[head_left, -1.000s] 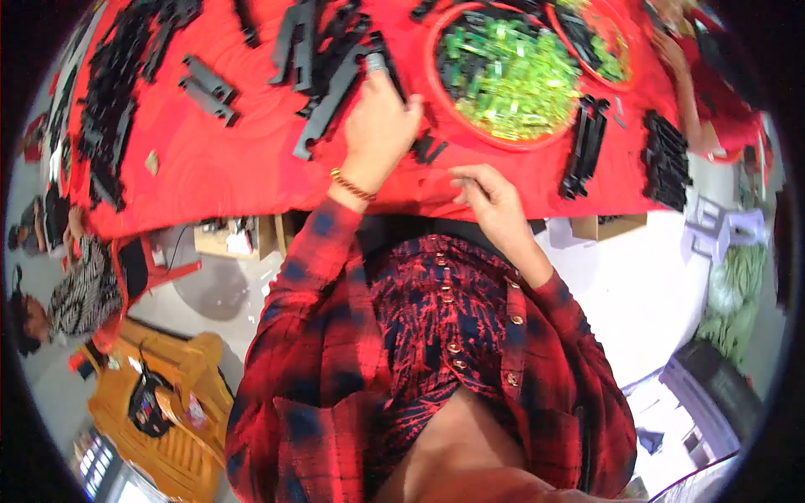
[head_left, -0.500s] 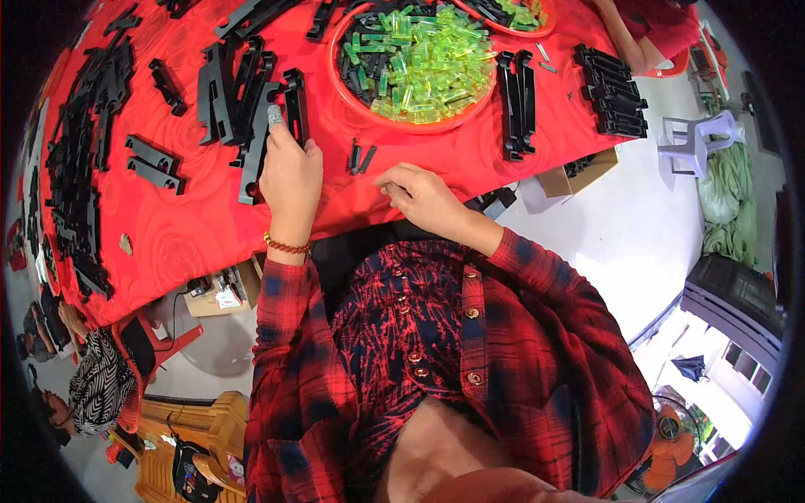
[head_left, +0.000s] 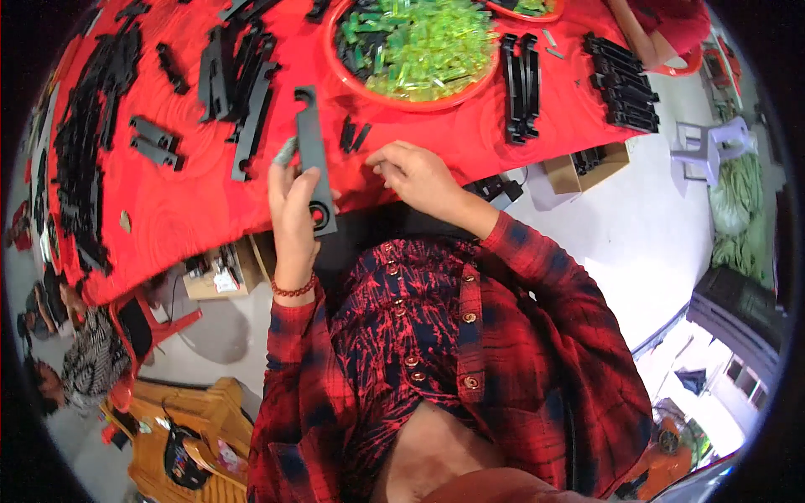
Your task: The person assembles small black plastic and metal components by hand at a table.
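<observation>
My left hand [head_left: 291, 210] is closed on a long black plastic bar [head_left: 312, 147], with its thumb across the upper face. The bar has a hooked notch at its far end and a round hole at its near end. A grey wrap covers one fingertip of this hand. My right hand [head_left: 417, 178] hovers at the table's front edge, apart from the bar. Its fingers are bent together, and whatever may be between them is hidden. Two small black strips [head_left: 354, 136] lie on the red cloth [head_left: 210, 189], just beyond and between my hands.
A red basin [head_left: 423, 104] holds yellow-green clear pieces [head_left: 432, 50] and black ones. More black bars [head_left: 239, 92] lie left of it, a long pile [head_left: 80, 168] farther left, and stacked bars [head_left: 620, 84] at right. Another person's arm [head_left: 635, 33] shows at far right.
My left hand has taken hold of a black bar from the group and drawn it toward me, nearer my right hand. The right hand has barely moved.
</observation>
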Demonstrator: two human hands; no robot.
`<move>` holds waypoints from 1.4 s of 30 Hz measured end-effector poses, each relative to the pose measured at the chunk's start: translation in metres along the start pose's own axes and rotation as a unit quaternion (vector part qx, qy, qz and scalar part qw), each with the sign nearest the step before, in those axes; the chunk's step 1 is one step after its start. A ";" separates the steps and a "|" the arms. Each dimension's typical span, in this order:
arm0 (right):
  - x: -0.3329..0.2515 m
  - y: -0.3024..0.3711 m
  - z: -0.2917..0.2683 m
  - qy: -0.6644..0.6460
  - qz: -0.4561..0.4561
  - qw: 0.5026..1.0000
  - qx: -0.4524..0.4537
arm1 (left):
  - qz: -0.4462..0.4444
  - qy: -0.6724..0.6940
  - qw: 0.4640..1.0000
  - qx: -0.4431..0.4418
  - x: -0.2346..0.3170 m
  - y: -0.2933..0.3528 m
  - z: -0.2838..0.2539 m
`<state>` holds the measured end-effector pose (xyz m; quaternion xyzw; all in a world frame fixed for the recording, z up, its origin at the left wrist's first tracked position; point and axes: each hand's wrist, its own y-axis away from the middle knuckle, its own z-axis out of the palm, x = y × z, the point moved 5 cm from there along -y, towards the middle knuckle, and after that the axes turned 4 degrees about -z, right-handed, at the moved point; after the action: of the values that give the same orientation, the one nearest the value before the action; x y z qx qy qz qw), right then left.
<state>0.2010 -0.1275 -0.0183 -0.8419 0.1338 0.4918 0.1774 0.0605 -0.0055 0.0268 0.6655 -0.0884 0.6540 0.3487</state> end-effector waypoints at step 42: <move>-0.040 -0.017 0.016 0.248 -0.219 0.943 0.029 | -0.096 0.394 0.907 -0.116 -0.080 0.041 -0.010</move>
<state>0.1757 -0.1034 0.0118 -0.9402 -0.0001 0.2122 0.2663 0.0185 -0.0574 -0.0348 0.3141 0.0449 0.8113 0.4910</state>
